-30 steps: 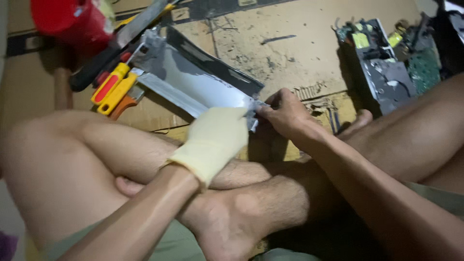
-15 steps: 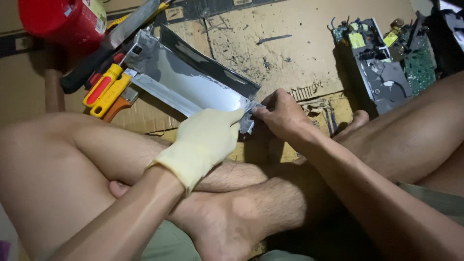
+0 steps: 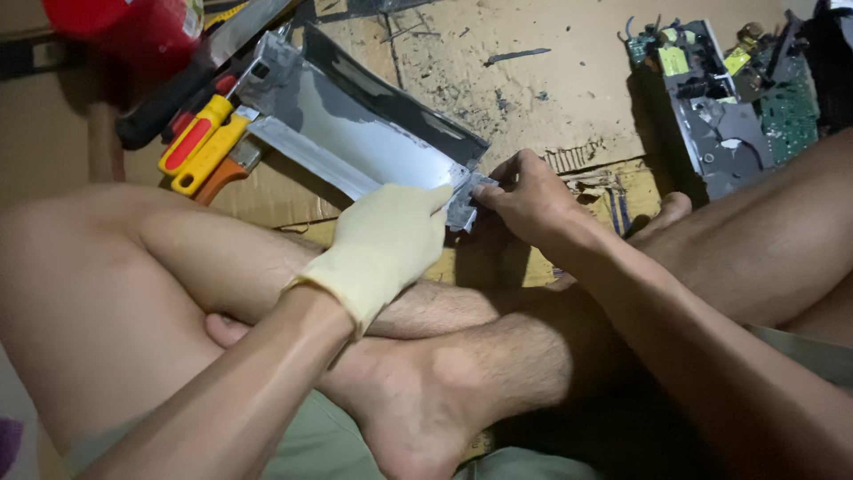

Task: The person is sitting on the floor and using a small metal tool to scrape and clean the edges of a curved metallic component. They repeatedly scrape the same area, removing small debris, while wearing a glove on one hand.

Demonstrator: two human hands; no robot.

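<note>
- The person sits cross-legged on a cardboard sheet (image 3: 551, 80) that covers the floor, bare legs filling the lower half of the frame.
- The left hand (image 3: 386, 244), in a pale cream glove, lies with its fingers curled down over the near end of a bent sheet-metal panel (image 3: 355, 133), pressing on it at centre frame.
- The right hand (image 3: 524, 191), bare, pinches the panel's small folded corner tab (image 3: 464, 203) between thumb and fingertips, just right of the glove; the two hands nearly touch.
- The panel runs from centre frame up toward the upper left, its grey face shiny, a dark flange along its upper edge.
- Upper left: a red round container (image 3: 124, 31), blurred; its label is unreadable.
- Just below it lie yellow-handled screwdrivers (image 3: 200, 142) with red inlays, beside an orange handle (image 3: 222, 178), touching the panel's far end.
- Upper right: a dismantled metal chassis (image 3: 711, 124) with yellow parts and a green circuit board (image 3: 786, 116), well apart from the hands.
- Dark debris specks the cardboard at top centre.
</note>
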